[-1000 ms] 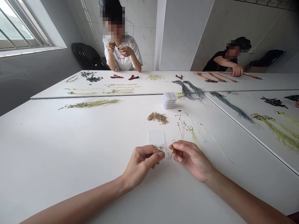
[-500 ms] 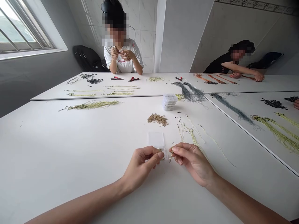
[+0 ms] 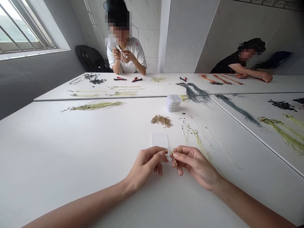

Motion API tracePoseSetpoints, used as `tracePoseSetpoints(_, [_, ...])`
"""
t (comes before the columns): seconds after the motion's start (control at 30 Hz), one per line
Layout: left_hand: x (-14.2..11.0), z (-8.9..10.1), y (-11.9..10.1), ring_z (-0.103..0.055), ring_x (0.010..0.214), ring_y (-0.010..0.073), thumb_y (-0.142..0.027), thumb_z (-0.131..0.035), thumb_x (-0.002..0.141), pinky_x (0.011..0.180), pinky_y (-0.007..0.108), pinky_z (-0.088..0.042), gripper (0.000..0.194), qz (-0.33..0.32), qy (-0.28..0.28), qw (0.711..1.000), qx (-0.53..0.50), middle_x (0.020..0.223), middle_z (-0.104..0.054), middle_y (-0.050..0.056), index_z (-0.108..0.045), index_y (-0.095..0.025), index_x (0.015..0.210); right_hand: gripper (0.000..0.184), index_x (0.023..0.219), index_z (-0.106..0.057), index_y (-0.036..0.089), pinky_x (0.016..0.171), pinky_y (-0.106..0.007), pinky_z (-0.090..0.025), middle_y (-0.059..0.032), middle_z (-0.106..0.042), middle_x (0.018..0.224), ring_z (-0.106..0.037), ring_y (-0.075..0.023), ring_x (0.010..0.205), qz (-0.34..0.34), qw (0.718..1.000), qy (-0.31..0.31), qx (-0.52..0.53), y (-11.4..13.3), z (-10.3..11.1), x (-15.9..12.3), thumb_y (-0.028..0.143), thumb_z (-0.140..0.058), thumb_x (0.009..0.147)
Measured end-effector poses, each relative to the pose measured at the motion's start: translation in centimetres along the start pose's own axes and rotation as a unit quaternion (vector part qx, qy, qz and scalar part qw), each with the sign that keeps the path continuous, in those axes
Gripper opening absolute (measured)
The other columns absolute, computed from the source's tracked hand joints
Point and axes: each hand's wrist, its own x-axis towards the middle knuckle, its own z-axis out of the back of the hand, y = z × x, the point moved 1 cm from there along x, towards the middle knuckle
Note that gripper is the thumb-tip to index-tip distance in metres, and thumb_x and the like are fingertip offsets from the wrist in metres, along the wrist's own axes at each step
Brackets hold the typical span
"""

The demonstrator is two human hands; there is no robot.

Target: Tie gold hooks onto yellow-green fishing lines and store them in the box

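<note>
My right hand (image 3: 198, 166) pinches a fishing hook (image 3: 175, 150) between thumb and forefinger, with pale yellow line hanging around its shank. My left hand (image 3: 147, 164) faces it with thumb and forefinger pressed together on a thin pale line (image 3: 171, 164) that runs across to the hook. A clear plastic box (image 3: 159, 139) with its lid raised lies just behind my hands, its lower part mostly hidden by my left fingers. To the right are several hooks tied to pale yellow lines (image 3: 200, 145). A heap of loose gold-brown hooks (image 3: 161, 120) sits beyond the box.
A stack of clear boxes (image 3: 173, 103) stands past the hooks. Bundles of yellow-green line (image 3: 96, 106) and grey line (image 3: 239, 109) lie on the white tables. Red-handled pliers (image 3: 137, 79) rest near a person opposite (image 3: 127, 58); another person (image 3: 244, 61) leans over orange lines at right.
My right hand has tilted the hook and lowered it slightly. My left fingers have shifted, and the thin line now loops beneath toward the hook. The view has moved a little.
</note>
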Motion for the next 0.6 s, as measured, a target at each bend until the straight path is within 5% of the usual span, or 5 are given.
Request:
tracePoseSetpoints(0.23, [-0.5, -0.3, -0.8, -0.049, 0.058, 0.0096, -0.044, -0.048, 0.093, 0.053, 0.023, -0.04, 0.032, 0.0, 0.036, 0.999, 0.017, 0.076, -0.063, 0.002, -0.063, -0.016, 0.092, 0.021, 0.083, -0.068, 0.017, 0.058, -0.029, -0.047, -0.0049, -0.066, 0.078, -0.055, -0.0119, 0.057, -0.001, 0.998, 0.042, -0.038, -0.1, -0.4, -0.1, 0.037, -0.062, 0.088])
tracePoseSetpoints(0.47, [-0.6, -0.1, -1.0, -0.037, 0.05, 0.0056, -0.037, -0.057, 0.088, 0.047, 0.022, -0.032, 0.021, -0.037, 0.032, 0.984, 0.169, 0.08, -0.068, 0.001, -0.063, -0.016, 0.086, 0.021, 0.08, -0.067, 0.017, 0.059, -0.029, -0.046, -0.0026, -0.064, 0.075, -0.056, -0.0106, 0.054, -0.004, 0.998, 0.038, -0.054, 0.2, -0.2, -0.2, 0.037, -0.064, 0.086])
tracePoseSetpoints(0.6, [-0.4, 0.1, -0.8, -0.042, 0.048, 0.0058, -0.041, -0.053, 0.09, 0.044, 0.021, -0.036, 0.03, -0.003, 0.05, 0.99, 0.133, 0.083, -0.067, 0.004, -0.062, -0.015, 0.083, 0.02, 0.086, -0.07, 0.017, 0.061, -0.028, -0.045, -0.0033, -0.067, 0.078, -0.053, -0.0091, 0.053, 0.003, 0.998, 0.031, -0.059, 0.5, 0.2, -0.3, 0.037, -0.066, 0.085])
